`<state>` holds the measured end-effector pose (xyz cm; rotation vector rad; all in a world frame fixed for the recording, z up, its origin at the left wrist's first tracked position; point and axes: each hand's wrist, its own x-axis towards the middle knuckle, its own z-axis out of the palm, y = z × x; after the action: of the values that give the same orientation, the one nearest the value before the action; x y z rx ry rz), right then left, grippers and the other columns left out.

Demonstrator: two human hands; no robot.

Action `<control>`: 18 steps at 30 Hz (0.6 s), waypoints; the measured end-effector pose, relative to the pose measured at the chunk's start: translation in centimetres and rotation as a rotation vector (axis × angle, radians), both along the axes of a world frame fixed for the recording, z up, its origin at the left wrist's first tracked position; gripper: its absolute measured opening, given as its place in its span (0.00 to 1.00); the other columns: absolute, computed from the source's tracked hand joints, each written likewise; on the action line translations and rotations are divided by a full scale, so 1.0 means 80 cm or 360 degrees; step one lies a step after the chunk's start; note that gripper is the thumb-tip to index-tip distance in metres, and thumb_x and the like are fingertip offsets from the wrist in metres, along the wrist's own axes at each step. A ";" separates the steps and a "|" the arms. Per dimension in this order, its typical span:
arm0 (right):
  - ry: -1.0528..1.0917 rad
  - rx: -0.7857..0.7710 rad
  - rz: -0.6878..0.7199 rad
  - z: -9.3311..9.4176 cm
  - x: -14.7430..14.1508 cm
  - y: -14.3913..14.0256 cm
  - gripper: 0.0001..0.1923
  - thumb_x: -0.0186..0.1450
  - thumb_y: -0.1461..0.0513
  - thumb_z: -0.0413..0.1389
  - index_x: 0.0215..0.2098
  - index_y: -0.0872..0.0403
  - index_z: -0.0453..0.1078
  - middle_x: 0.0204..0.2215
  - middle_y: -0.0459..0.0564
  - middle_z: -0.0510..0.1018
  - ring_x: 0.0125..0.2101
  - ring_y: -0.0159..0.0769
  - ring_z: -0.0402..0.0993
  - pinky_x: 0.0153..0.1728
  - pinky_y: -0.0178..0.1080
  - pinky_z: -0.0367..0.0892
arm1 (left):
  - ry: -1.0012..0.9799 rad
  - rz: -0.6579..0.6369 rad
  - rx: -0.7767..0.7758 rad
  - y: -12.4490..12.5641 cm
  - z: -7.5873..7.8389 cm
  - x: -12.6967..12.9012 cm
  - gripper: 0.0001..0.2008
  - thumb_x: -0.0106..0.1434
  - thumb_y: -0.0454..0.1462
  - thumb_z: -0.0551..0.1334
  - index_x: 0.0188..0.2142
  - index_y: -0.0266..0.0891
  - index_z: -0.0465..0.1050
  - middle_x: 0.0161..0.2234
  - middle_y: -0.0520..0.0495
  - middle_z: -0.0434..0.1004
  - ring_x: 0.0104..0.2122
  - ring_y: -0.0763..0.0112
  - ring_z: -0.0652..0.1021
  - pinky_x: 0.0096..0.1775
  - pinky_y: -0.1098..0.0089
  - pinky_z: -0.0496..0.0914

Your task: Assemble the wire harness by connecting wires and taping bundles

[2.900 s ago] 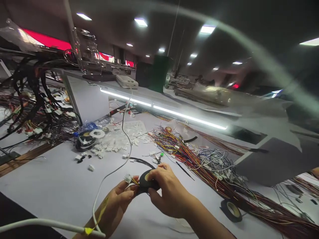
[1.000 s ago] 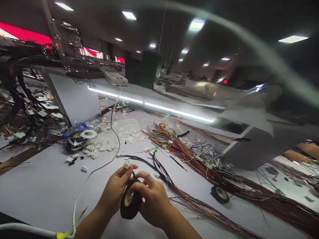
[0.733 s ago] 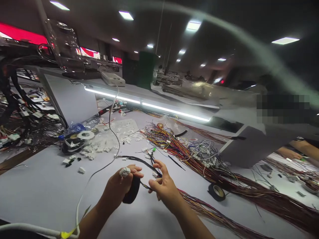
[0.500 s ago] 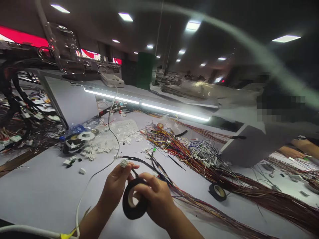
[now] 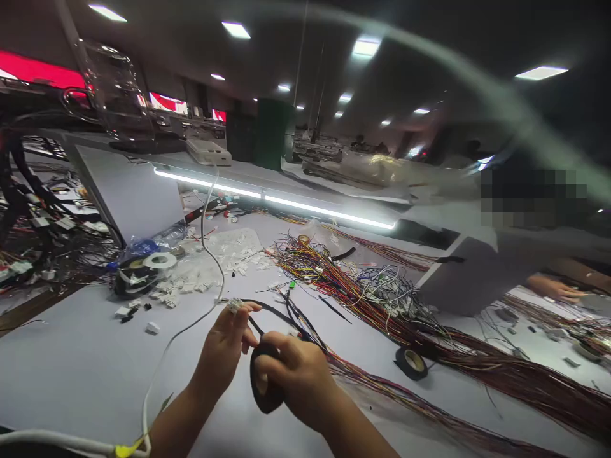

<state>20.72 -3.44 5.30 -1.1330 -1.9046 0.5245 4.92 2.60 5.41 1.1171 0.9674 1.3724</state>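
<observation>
My left hand [image 5: 223, 346] is closed, pinching a white connector [image 5: 233, 306] between thumb and fingers. A dark taped wire bundle [image 5: 256, 326] leads from it toward my other hand. My right hand [image 5: 300, 375] grips a roll of black tape [image 5: 263, 395], with the thumb across the roll's hole and the fingers over its top. Tape and wires meet in the small gap between both hands, where details are partly hidden by my fingers. Just beyond, a wire harness [image 5: 310, 334] with black-wrapped branches and a green connector [image 5: 292, 285] lies on the white table [image 5: 86, 369].
A thick bundle of coloured wires [image 5: 382, 318] crosses the right side. A second black tape roll [image 5: 411, 363] lies beside it. White connectors [image 5: 167, 296] are scattered at left near more rolls [image 5: 160, 261]. A white cable [image 5: 181, 332] hangs across. A co-worker's hand [image 5: 554, 287] shows far right.
The tape roll in my right hand has turned more edge-on and shifted slightly right. My left hand still pinches the connector. The whole view has shifted a little, and the co-worker's hand has moved.
</observation>
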 end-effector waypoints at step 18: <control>0.0434 -0.0443 -0.0119 -0.023 0.044 0.004 0.30 0.57 0.65 0.55 0.57 0.43 0.58 0.58 0.55 0.60 0.28 0.28 0.74 0.27 0.35 0.71 | 0.0437 -0.0324 0.0047 -0.014 -0.030 0.016 0.14 0.59 0.47 0.64 0.38 0.42 0.81 0.35 0.45 0.81 0.39 0.59 0.77 0.46 0.63 0.69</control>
<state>24.24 -3.14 3.44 -1.2333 -1.5811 0.8762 6.17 1.50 3.05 1.4123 0.9985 1.0905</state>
